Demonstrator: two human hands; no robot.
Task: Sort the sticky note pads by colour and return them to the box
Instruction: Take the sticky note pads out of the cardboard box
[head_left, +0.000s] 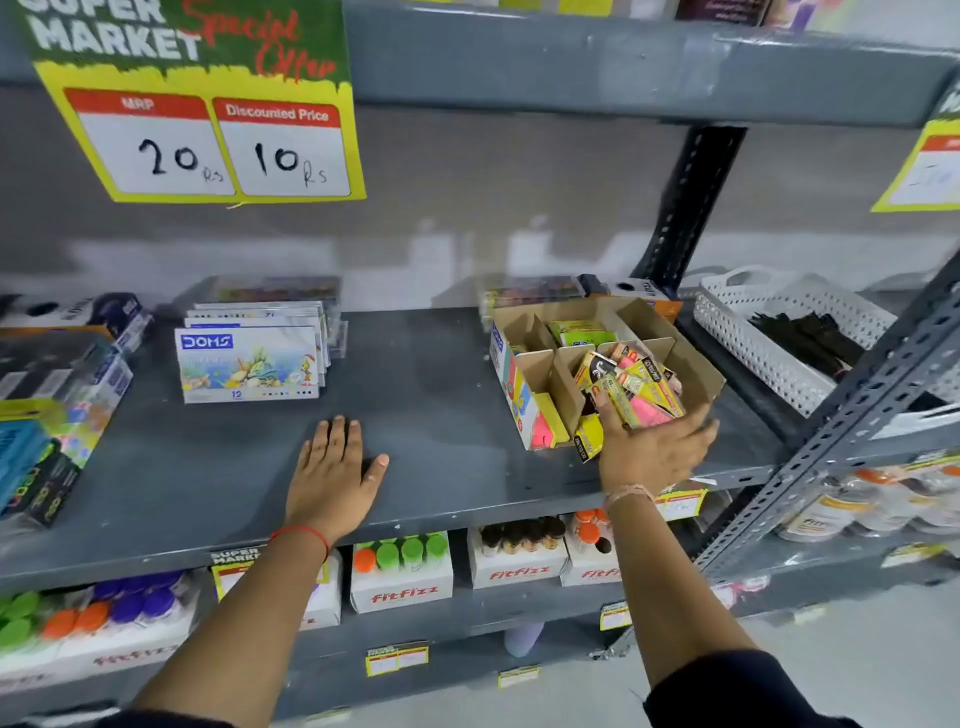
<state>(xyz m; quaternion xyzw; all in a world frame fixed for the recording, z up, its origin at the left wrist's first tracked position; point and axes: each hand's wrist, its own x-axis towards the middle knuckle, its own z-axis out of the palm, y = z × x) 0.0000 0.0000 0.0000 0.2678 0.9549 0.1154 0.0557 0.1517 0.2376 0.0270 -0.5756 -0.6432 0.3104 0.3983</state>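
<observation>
Left hand (332, 467) lies flat, palm down and fingers spread, on the bare grey shelf (431, 415), grasping nothing. Right hand (652, 447) is at the near right corner of the divided cardboard box (535, 374), fingers curled around a loose bunch of pink and yellow sticky note pads (631, 387) inside it. More pads sit in the far compartment. A DOMS pack (248, 364) stands to the left; a white basket (779, 332) to the right.
</observation>
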